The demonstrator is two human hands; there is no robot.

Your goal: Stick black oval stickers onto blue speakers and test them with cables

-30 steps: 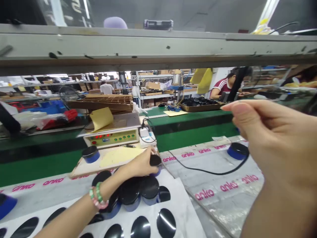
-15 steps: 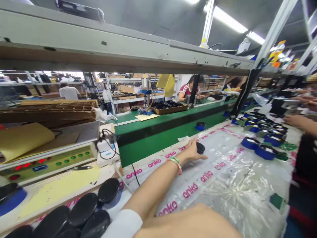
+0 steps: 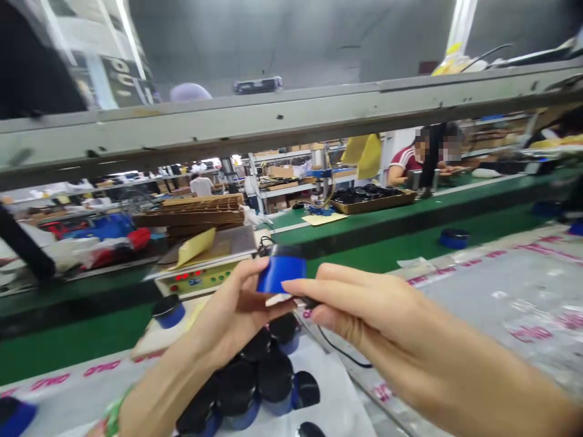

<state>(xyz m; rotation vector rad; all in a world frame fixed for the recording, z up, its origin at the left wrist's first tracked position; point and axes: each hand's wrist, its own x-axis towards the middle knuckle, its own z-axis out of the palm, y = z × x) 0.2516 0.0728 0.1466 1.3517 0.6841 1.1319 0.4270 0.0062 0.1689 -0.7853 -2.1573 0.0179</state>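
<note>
My left hand (image 3: pixel 248 294) grips a round blue piece with a black top (image 3: pixel 283 272), raised above the table and tilted. It looks like the short blue-and-black cylinders nearby. My right hand (image 3: pixel 359 303) is closed at its lower edge, the index fingertip touching the blue side. Between thumb and fingers shows a small dark end (image 3: pixel 310 302), too blurred to name. A pale flat part (image 3: pixel 277 299) shows under the piece. Below my hands, several blue-and-black cylinders (image 3: pixel 276 376) stand close together on a white sheet (image 3: pixel 334 388).
A control box (image 3: pixel 207 276) with red and green lights stands behind my left hand. Beyond runs a green conveyor belt (image 3: pixel 378 252) carrying another blue-and-black cylinder (image 3: pixel 454 238). Overhead is a long shelf beam (image 3: pixel 282 121). A thin black cable (image 3: pixel 344 352) lies below my right hand. A co-worker (image 3: pixel 405 164) sits across.
My left hand has come back from a dark round piece on the printed plastic and now holds a blue-and-black one. My right hand has joined it. The view has swung left.
</note>
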